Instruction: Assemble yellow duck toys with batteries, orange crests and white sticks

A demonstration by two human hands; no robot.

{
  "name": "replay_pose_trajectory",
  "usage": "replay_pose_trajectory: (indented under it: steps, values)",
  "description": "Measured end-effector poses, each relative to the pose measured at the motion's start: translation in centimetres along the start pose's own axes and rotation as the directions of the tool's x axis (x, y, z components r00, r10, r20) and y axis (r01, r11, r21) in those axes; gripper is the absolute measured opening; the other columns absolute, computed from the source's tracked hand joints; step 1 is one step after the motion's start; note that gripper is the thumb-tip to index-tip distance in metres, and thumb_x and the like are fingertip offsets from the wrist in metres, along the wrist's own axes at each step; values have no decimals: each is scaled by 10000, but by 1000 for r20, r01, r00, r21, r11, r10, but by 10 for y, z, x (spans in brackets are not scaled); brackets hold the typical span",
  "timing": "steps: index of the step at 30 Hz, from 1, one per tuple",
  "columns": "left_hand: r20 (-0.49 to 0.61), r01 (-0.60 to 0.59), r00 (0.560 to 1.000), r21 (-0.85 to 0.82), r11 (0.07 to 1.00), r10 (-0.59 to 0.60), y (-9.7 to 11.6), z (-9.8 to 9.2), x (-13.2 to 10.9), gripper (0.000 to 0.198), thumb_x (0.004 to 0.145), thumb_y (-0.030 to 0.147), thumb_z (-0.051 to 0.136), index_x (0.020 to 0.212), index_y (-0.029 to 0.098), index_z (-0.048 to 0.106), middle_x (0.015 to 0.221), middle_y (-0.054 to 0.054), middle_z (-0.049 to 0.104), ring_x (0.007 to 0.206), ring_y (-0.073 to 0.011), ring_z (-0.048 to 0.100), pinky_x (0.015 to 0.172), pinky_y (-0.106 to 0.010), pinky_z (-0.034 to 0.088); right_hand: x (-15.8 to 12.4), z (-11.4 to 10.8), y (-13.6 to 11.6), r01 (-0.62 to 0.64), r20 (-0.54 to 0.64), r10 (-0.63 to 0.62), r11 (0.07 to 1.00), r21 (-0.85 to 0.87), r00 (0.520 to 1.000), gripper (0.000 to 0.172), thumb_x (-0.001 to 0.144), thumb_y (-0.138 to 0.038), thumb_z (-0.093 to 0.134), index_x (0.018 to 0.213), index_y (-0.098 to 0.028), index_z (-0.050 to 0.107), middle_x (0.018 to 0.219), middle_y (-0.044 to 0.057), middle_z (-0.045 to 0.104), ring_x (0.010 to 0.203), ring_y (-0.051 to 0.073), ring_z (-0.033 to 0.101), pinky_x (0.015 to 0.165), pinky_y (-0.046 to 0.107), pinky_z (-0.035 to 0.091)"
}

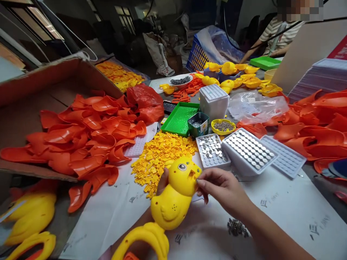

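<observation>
Head view: left hand point(162, 182) seemingly clasps yellow chick point(173, 202); right hand point(221, 189) pinches its beak point(193, 175); white paper point(284, 211) spreads rightward.

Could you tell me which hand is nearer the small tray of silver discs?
Right: the right hand is just in front of the tray, touching the yellow chick; the left hand grips the chick, farther left.

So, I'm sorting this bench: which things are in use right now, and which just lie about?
In use: yellow chick toy, gripped by the left hand; right hand touching its face.
Lying about: orange shells, yellow chip pile, green tray, metal discs, small dark metal bits.
</observation>
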State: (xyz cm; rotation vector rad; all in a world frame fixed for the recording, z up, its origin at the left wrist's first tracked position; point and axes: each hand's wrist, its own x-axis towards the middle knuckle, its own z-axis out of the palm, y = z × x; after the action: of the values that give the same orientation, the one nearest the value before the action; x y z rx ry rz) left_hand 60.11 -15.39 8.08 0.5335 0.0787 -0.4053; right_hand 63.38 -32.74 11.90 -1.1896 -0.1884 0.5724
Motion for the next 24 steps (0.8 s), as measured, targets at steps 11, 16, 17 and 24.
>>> replay_pose_trajectory:
  steps: [11,16,17,24]
  values:
    - [-61,121,992,181,976,-111,17,0,-17,402,723,332,651,1069,126,664,994,-123,734,858,-296,710,748,-386,575,16,-7,5,-209,-145,189,969,-135,971,69,631,-207,625,673,-153,614,553,-47,561,404,66,482,333,160,323]
    - [-157,136,982,218,966,-103,16,5,-16,474,686,349,705,1124,188,624,906,-89,744,769,-279,714,680,-377,582,14,-9,4,-233,-143,214,964,-131,966,64,668,-218,603,697,-169,574,549,-52,539,393,87,487,329,180,345]
    - [-149,132,984,208,969,-102,16,5,-16,479,683,361,712,1126,198,629,911,-84,745,775,-275,715,689,-375,584,14,-10,3,-216,-141,195,964,-157,971,80,711,-246,601,722,-170,579,560,-45,544,413,100,505,344,191,362]
    - [-175,140,978,157,978,-112,21,-1,-18,369,660,397,735,978,212,710,961,-69,748,817,-287,715,709,-366,578,16,-29,4,-151,-220,-358,212,-966,907,213,884,-75,491,984,-96,678,990,155,633,934,276,611,842,407,503]
